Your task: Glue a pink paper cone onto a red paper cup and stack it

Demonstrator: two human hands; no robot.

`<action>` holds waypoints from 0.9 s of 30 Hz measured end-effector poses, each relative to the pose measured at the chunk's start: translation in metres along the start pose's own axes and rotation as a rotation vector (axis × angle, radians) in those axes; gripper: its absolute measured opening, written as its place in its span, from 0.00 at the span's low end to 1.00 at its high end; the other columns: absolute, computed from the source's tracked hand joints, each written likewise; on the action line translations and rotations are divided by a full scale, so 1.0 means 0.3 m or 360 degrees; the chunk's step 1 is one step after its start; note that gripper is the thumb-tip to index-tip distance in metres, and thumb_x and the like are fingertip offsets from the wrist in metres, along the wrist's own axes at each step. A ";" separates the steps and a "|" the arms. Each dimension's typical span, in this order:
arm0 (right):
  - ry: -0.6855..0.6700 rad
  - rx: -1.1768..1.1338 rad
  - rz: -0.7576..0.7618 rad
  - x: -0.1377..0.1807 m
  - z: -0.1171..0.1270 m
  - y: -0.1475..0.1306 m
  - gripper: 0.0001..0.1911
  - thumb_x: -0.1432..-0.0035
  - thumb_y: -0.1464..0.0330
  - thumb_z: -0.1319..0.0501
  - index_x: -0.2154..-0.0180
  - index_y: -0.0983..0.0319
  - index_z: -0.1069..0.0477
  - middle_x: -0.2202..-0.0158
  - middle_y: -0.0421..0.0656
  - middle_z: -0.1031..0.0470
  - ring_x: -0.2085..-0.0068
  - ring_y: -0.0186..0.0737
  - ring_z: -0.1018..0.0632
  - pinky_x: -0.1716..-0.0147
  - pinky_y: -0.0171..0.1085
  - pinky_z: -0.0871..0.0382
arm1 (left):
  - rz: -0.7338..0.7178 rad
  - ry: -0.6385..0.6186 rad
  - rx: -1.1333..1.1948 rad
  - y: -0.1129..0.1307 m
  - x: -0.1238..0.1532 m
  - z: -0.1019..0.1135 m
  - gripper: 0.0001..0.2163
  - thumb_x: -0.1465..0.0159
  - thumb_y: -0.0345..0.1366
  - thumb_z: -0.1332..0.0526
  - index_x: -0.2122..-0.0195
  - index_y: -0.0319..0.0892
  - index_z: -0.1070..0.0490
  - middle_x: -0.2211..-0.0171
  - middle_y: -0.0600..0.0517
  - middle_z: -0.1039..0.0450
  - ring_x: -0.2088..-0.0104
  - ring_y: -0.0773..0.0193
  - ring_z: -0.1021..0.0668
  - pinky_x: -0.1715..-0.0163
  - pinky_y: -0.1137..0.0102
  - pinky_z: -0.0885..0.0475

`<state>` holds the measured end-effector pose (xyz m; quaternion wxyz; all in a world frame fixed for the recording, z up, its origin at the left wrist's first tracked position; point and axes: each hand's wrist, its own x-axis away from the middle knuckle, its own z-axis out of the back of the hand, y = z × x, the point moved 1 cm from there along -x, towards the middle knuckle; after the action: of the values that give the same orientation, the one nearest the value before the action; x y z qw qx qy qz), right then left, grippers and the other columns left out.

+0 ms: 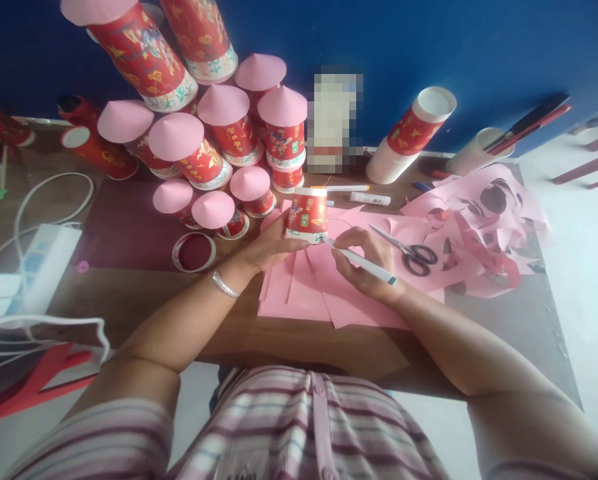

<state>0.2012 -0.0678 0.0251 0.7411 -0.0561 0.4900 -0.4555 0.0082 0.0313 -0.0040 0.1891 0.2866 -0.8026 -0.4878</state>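
Observation:
My left hand (271, 243) is wrapped round a red paper cup (309, 212) with gold and green pictures, held upside down above the pink paper. Green drawn lines run along the cup's white band near its lower rim. Between the fingers of my right hand (371, 263) is a white marker pen (363, 262) with a green end, its tip at that white band. Pink paper sheets (299, 293) lie beneath both hands. Just right of my right hand rest black-handled scissors (419, 259).
Red cups with pink cone roofs (181, 143) are stacked at the back left. A tall cup stack (403, 137) and a pen holder (471, 152) stand against the blue wall. Pink paper scraps (499, 233) cover the right side. A white power strip (53, 257) with cables lies left.

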 end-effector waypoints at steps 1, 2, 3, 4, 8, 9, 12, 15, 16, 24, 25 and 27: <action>0.0003 -0.0005 -0.0006 0.000 0.000 0.001 0.08 0.36 0.75 0.36 0.60 0.57 0.32 0.69 0.39 0.21 0.71 0.36 0.19 0.72 0.34 0.24 | 0.0000 -0.0001 -0.0005 -0.001 0.000 0.001 0.24 0.44 0.37 0.22 0.47 0.45 0.22 0.52 0.48 0.18 0.48 0.53 0.17 0.43 0.57 0.24; 0.0004 -0.0014 -0.0015 0.001 0.000 0.001 0.08 0.36 0.74 0.36 0.60 0.57 0.32 0.69 0.39 0.21 0.71 0.36 0.19 0.72 0.34 0.24 | -0.0002 0.0001 -0.0009 -0.003 0.000 0.003 0.23 0.44 0.36 0.22 0.48 0.45 0.22 0.53 0.48 0.18 0.49 0.54 0.17 0.43 0.58 0.24; 0.0004 -0.0024 -0.0026 0.002 0.000 0.002 0.08 0.36 0.74 0.36 0.60 0.57 0.32 0.68 0.39 0.20 0.70 0.36 0.18 0.71 0.34 0.24 | -0.0002 0.0005 -0.0009 -0.006 0.000 0.005 0.22 0.44 0.36 0.22 0.48 0.44 0.22 0.53 0.48 0.18 0.50 0.55 0.17 0.44 0.58 0.24; 0.0001 -0.0035 -0.0035 0.003 0.001 0.002 0.08 0.36 0.74 0.36 0.60 0.56 0.32 0.68 0.39 0.20 0.70 0.36 0.18 0.71 0.34 0.23 | 0.0000 0.0008 -0.0006 -0.007 0.000 0.007 0.22 0.44 0.36 0.22 0.49 0.45 0.22 0.53 0.48 0.18 0.50 0.56 0.17 0.44 0.59 0.24; -0.0012 -0.0062 0.0012 0.007 0.003 -0.003 0.09 0.36 0.75 0.35 0.58 0.56 0.31 0.68 0.39 0.20 0.68 0.38 0.17 0.71 0.35 0.23 | -0.0001 0.0016 -0.0004 -0.007 0.000 0.007 0.24 0.44 0.36 0.21 0.47 0.45 0.23 0.51 0.48 0.18 0.49 0.54 0.18 0.43 0.58 0.25; -0.0013 -0.0066 0.0043 0.008 0.003 -0.006 0.10 0.36 0.75 0.35 0.57 0.56 0.31 0.68 0.39 0.20 0.68 0.38 0.17 0.71 0.35 0.23 | -0.0012 0.0011 -0.0010 -0.006 0.000 0.006 0.24 0.44 0.36 0.21 0.47 0.45 0.23 0.51 0.48 0.19 0.48 0.54 0.18 0.43 0.58 0.25; -0.0032 -0.0087 0.0124 0.010 0.001 -0.013 0.11 0.36 0.76 0.35 0.56 0.56 0.31 0.67 0.39 0.20 0.68 0.38 0.17 0.70 0.36 0.22 | -0.0072 0.0014 -0.0029 -0.006 0.002 0.006 0.25 0.45 0.35 0.21 0.47 0.45 0.23 0.53 0.49 0.19 0.51 0.57 0.19 0.46 0.60 0.25; -0.0045 -0.0083 0.0155 0.009 0.001 -0.015 0.12 0.37 0.77 0.35 0.56 0.56 0.31 0.67 0.39 0.21 0.67 0.38 0.17 0.69 0.35 0.21 | -0.0099 0.0022 -0.0046 -0.015 0.001 0.010 0.26 0.44 0.35 0.21 0.45 0.47 0.23 0.53 0.50 0.19 0.52 0.58 0.18 0.47 0.61 0.24; -0.0044 -0.0072 0.0157 0.008 0.002 -0.015 0.12 0.37 0.77 0.35 0.56 0.57 0.31 0.67 0.39 0.21 0.68 0.37 0.17 0.69 0.35 0.21 | -0.0103 0.0019 -0.0053 -0.020 0.000 0.012 0.26 0.44 0.35 0.21 0.44 0.47 0.24 0.52 0.50 0.19 0.51 0.57 0.18 0.47 0.61 0.24; -0.0050 -0.0005 0.0199 0.006 0.002 -0.017 0.14 0.39 0.78 0.35 0.56 0.55 0.31 0.67 0.38 0.21 0.68 0.38 0.17 0.70 0.35 0.22 | -0.0131 0.0043 -0.0081 -0.038 -0.004 0.023 0.30 0.45 0.38 0.20 0.42 0.48 0.25 0.49 0.48 0.19 0.48 0.54 0.18 0.47 0.60 0.24; -0.0049 -0.0008 0.0192 0.006 0.001 -0.017 0.14 0.39 0.78 0.35 0.56 0.55 0.31 0.67 0.38 0.21 0.68 0.37 0.17 0.70 0.35 0.22 | -0.0121 0.0047 -0.0088 -0.038 -0.003 0.024 0.29 0.45 0.38 0.20 0.42 0.47 0.25 0.49 0.48 0.19 0.49 0.54 0.18 0.47 0.60 0.24; -0.0050 -0.0012 0.0179 0.007 0.000 -0.017 0.14 0.39 0.78 0.35 0.56 0.55 0.30 0.68 0.38 0.21 0.69 0.37 0.17 0.70 0.35 0.22 | -0.0093 0.0045 -0.0104 -0.036 -0.002 0.023 0.29 0.45 0.38 0.20 0.43 0.46 0.25 0.49 0.47 0.18 0.49 0.54 0.18 0.48 0.60 0.23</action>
<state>0.1983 -0.0724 0.0265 0.7728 -0.0385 0.4825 -0.4105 0.0076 0.0326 -0.0168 0.1954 0.3103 -0.7748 -0.5149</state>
